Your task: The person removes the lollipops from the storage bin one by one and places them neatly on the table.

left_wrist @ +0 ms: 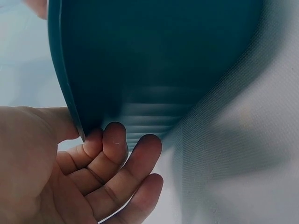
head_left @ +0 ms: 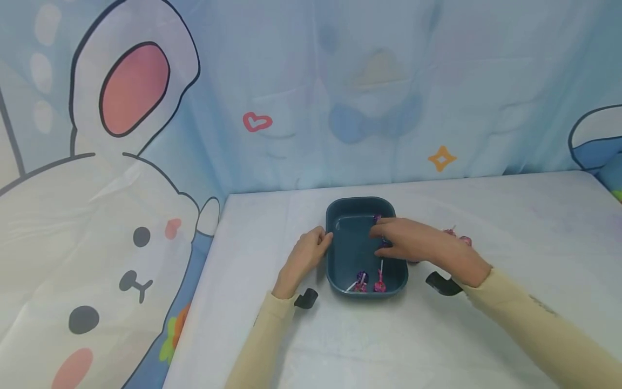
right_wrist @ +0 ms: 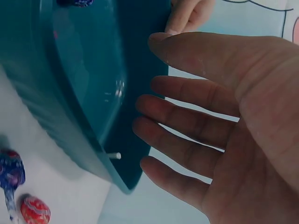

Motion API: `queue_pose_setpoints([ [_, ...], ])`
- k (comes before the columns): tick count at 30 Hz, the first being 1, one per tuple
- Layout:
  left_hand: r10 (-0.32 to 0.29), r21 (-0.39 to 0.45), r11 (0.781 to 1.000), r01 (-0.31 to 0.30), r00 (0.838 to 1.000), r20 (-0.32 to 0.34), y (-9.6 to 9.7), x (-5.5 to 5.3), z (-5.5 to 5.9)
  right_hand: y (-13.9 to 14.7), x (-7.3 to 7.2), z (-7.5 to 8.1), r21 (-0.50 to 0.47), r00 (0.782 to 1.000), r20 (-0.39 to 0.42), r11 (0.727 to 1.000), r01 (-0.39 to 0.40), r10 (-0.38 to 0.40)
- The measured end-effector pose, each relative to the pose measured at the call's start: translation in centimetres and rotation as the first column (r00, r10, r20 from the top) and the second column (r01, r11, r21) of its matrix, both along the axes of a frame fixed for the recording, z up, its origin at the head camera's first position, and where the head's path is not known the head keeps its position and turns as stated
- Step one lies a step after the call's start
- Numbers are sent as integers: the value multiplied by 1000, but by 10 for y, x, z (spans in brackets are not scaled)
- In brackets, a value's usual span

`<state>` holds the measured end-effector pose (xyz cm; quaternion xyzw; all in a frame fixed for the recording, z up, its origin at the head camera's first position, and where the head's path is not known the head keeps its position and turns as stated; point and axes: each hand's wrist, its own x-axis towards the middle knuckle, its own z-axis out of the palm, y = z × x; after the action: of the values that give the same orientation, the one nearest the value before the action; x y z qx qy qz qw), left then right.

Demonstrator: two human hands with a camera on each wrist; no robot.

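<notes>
A dark teal rectangular box [head_left: 347, 246] stands on the white-covered table. My left hand [head_left: 302, 258] pinches its left rim, thumb over the edge and fingers bent against the ribbed outer wall [left_wrist: 154, 109]. Over the box's right side is my right hand [head_left: 413, 239], its fingers [right_wrist: 187, 112] apart and nothing between them. Inside lie a pink-wrapped lollipop [head_left: 380, 284] and a purple-wrapped lollipop [head_left: 362, 277] near the close end. Another purple lollipop [head_left: 377, 217] shows by the far right corner. A white stick [right_wrist: 114, 155] is visible in the right wrist view.
Outside the box, to its right, a red-wrapped lollipop [right_wrist: 35, 209] and a blue-purple lollipop [right_wrist: 11, 170] lie on the table [head_left: 525, 259]; my right forearm partly covers that area in the head view. A printed curtain [head_left: 301, 97] hangs behind the table.
</notes>
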<state>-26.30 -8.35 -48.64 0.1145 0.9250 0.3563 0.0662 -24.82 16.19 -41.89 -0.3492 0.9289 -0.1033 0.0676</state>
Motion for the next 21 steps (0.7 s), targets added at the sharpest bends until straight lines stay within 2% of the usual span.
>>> queue_pose_setpoints([
  [9,-1,-1,1000,1,1000,-4,0,0,0,-16,-3,-7,53,998,67,998,-15,11],
  [16,1,6,1000,-1,1000,8,0,-1,0,-26,-4,-10,74,993,94,995,-74,66],
  [21,-4,10,1000,4,1000,16,-1,-1,0,-35,-4,-15,127,988,144,989,-72,53],
])
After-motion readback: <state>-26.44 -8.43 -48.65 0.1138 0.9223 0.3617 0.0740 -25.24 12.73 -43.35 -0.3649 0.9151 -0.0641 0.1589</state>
